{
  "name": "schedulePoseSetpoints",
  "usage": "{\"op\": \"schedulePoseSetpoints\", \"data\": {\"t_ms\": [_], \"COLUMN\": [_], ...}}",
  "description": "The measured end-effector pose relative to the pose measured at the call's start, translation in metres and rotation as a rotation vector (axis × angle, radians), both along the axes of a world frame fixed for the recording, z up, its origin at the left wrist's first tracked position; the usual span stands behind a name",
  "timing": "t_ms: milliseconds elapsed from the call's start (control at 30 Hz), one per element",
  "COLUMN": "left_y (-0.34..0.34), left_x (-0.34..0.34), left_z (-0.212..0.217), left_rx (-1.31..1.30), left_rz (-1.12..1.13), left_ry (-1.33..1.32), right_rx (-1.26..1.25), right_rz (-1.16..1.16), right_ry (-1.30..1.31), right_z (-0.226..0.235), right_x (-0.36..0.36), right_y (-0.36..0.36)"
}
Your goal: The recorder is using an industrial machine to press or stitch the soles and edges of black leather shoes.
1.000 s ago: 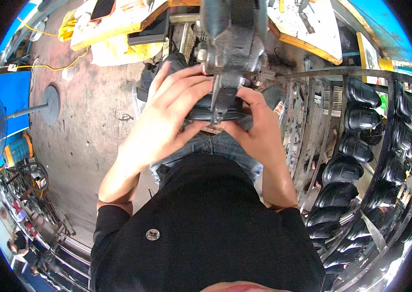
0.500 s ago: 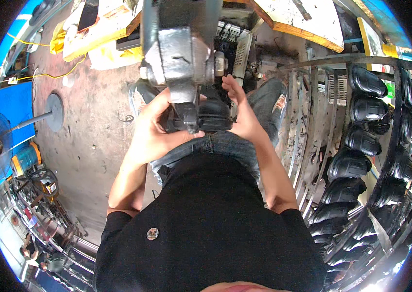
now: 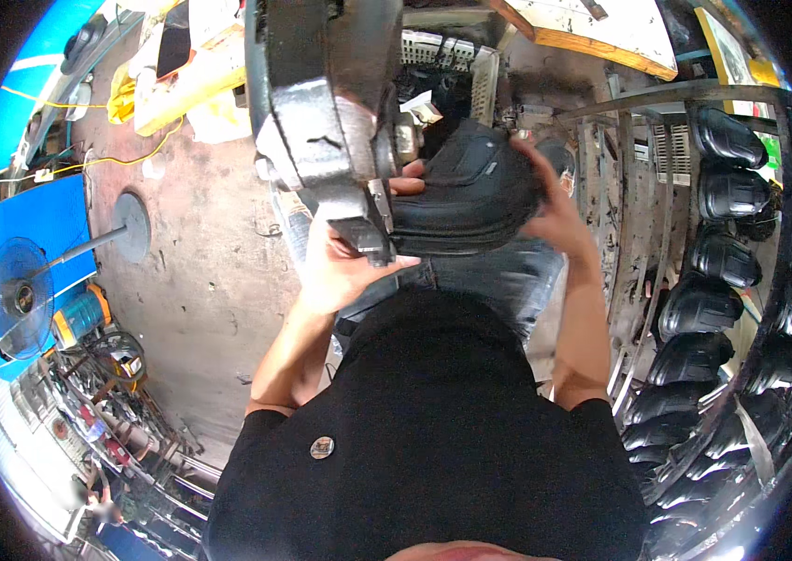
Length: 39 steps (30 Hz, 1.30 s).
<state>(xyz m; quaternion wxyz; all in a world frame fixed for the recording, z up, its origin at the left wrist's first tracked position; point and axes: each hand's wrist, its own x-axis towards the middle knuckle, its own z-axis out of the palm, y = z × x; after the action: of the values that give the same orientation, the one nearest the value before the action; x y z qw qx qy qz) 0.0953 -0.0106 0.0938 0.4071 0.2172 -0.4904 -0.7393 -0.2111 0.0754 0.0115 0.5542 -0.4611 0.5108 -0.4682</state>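
Between the fingers of both hands sits a black shoe (image 3: 470, 201), turned on its side and pressed against the grey metal machine head (image 3: 326, 122). The left hand (image 3: 344, 266) cups it from below, thumb hooked over its near end beside the machine's lower tip; the right hand (image 3: 555, 210) wraps its far end, fingers closed around it. 1 second ago the shoe lay flat under both palms; it now stands rotated, so another edge meets the machine.
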Motion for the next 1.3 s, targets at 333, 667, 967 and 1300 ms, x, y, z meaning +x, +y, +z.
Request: {"op": "schedulePoseSetpoints", "data": {"t_ms": [333,667,967,1300], "left_y": [0.016,0.006,0.002,0.018], "left_x": [0.014,-0.007,-0.004,-0.001], "left_z": [-0.032,0.017,0.022,0.004], "left_rx": [0.123,-0.116,-0.066,0.165], "left_rz": [0.072,-0.063,-0.079,0.073], "left_ry": [-0.144,-0.165,-0.216,0.016], "right_rx": [-0.043,0.071,0.029,0.011], "right_rz": [-0.110,-0.203,-0.215,-0.169], "right_ry": [0.457,0.191,0.263,0.276], "right_z": [0.124,0.027,0.056,0.105], "right_x": [-0.034,-0.029,-0.029,-0.031], "right_y": [-0.005,0.020,0.023,0.018]}}
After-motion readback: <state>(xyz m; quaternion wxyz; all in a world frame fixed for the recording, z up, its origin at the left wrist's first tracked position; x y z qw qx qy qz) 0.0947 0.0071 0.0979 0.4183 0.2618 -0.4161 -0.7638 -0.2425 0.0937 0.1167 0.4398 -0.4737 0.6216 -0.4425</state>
